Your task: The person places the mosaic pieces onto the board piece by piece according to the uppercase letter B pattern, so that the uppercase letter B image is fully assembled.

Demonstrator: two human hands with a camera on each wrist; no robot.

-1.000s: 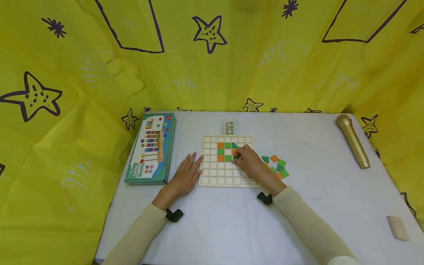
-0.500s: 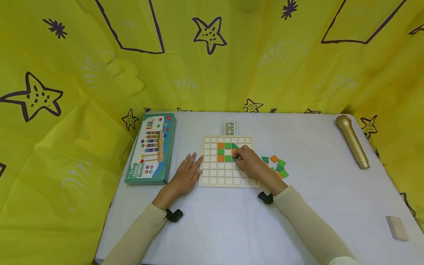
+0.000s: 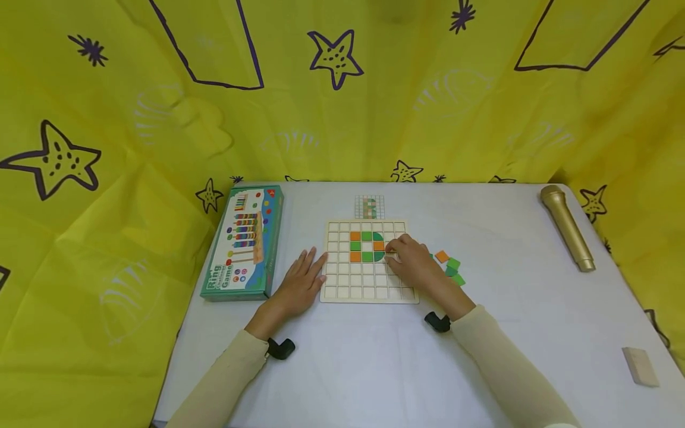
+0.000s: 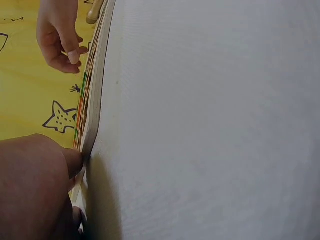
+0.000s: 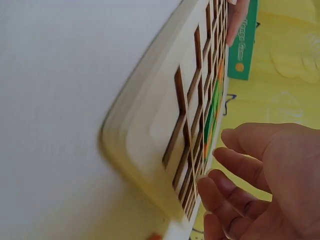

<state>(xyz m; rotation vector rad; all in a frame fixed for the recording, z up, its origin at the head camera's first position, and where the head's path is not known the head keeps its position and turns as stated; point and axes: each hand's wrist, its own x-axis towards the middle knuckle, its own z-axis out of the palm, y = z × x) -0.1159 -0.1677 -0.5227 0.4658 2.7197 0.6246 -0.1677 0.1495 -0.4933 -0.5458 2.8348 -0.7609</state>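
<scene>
holding nothing, both hands (image 3: 299,285) (image 3: 414,264) relaxed at grid board (image 3: 355,279); pattern card (image 3: 369,207) only in head view

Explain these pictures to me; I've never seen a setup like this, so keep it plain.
There is no machine here, just a person's two bare hands. The big picture comes from a camera on the head, looking forward and down. The other two come from cameras on the wrists, each seeing its own hand close up, with the board nearly edge-on.

On the white table lies a gridded board, with green and orange pieces set around one bare cell. Nearby are a small pattern card, loose pieces, a game box, a gold microphone-shaped object and a pale block.

The left hand rests at the board's left edge. The right hand is over its right side, apparently holding nothing.
</scene>
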